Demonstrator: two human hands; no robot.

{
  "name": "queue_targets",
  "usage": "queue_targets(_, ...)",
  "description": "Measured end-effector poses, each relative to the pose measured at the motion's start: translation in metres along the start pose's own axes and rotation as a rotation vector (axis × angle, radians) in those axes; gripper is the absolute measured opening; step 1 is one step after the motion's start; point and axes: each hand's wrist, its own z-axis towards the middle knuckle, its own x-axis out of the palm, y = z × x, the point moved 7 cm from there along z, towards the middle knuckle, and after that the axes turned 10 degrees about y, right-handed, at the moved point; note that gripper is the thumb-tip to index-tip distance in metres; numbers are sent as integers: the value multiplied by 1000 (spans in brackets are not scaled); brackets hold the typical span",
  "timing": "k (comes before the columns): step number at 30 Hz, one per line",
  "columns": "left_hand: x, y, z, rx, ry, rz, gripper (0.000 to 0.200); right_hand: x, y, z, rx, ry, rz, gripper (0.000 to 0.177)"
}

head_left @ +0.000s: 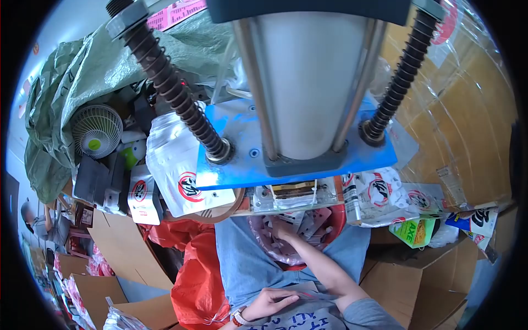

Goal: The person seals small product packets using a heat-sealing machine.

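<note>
My right hand (281,229) reaches down into a red bucket (341,219) between my knees. Small whitish packets or cut pieces (316,223) lie in it, and my fingertips are lost among them. Close to my belly, my left hand (274,301) has its thumb and fingers together at a thin greyish sheet (306,287), which looks pinched there. Above the bucket stands a press with a blue plate (236,177), a pale cylinder (313,82) and two spring rods. Under the plate sits a metal fixture with a brownish bar (291,191).
Silver-white printed pouches (187,165) are stacked left of the press, and more pouches (379,192) lie to its right. A fan (97,131) stands at the left. Red plastic bags (198,280) and cardboard boxes (124,247) surround my legs. Another person (49,225) sits far left.
</note>
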Motion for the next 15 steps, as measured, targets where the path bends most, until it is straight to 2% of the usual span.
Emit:
queue_targets(2,-16,12,-15,-104,-196,-208,27,11,-3,22,-16,35,-37,62)
queue_targets(4,-24,30,-26,-130,-243,-220,27,18,-9,38,27,85,-99,45)
queue_targets(6,-36,27,-27,-112,-297,-306,27,29,-26,46,76,28,56,39)
queue_targets(7,-40,21,-24,-43,-353,-388,31,23,-23,45,47,-169,-8,36)
queue_targets(8,-40,-1,-28,-246,-441,-473,32,8,-4,37,-95,-290,-113,36)
queue_targets(9,-46,-5,-26,-227,-379,-496,37,4,-4,33,-76,-214,81,35)
queue_targets(10,-51,2,-28,-265,-424,-547,36,9,-18,35,61,-186,363,33)
queue_targets(11,-52,7,-29,-307,-456,-608,35,19,-29,36,156,-197,517,31)
queue_targets(13,-64,-7,-26,-188,-528,-700,33,27,-13,38,51,248,-511,31)
queue_targets(14,-68,-6,-27,-164,-547,-735,32,22,-21,32,53,239,-520,31)
queue_targets(15,-74,2,-34,-318,-596,-631,30,18,-31,22,59,200,-235,34)
